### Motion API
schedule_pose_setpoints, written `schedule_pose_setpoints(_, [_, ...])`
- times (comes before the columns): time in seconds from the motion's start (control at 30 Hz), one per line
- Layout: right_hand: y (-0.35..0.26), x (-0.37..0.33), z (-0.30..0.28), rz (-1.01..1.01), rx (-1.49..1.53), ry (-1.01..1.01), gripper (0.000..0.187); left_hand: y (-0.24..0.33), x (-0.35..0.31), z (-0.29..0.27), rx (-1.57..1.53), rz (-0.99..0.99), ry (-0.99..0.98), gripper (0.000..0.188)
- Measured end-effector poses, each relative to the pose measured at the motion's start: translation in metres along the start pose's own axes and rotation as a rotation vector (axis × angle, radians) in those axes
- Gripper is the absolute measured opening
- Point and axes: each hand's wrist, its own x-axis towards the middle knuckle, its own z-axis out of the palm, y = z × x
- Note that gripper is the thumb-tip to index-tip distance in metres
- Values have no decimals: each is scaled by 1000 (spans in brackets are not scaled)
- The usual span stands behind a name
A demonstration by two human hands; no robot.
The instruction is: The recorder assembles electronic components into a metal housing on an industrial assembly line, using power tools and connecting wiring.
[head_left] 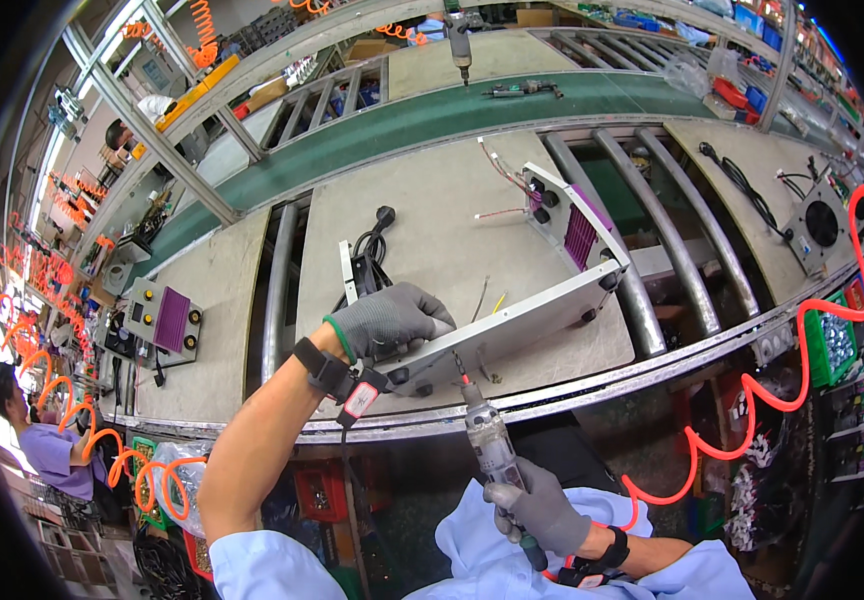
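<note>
My left hand (pixel 392 318), in a grey glove, is closed on the near left corner of a light grey sheet-metal chassis (pixel 542 315) on a pale board. The chassis has black feet on its outer side, and an upright panel with black knobs and a purple finned part (pixel 582 238) stands at its far right end. My right hand (pixel 544 505), also gloved, wraps round an air screwdriver (pixel 492 445). The bit points up toward the near side of the chassis, seemingly just short of it. A black power cable (pixel 372 240) lies behind my left hand, partly hidden.
Metal rollers (pixel 652 220) flank the board. At left sits a finished-looking purple-topped unit (pixel 164 318); at right, a fan panel (pixel 820 225). A red coiled hose (pixel 752 400) crosses the right side. Another screwdriver (pixel 460 50) hangs above the green belt (pixel 402 125). A person (pixel 47 440) sits at far left.
</note>
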Motion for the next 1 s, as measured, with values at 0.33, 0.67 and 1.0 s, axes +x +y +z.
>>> schedule_pose_setpoints(0.33, [-3,-2,6,0,59,-3,31,-2,5,0,32,-27,-11,23])
schedule_pose_setpoints(0.67, [1,-7,-15,-61,-115,18,39,4,-4,27,410,376,618,27])
schedule_pose_setpoints(1.0, [26,-26,-85,-64,-259,244,43,-61,18,174,356,485,820,16])
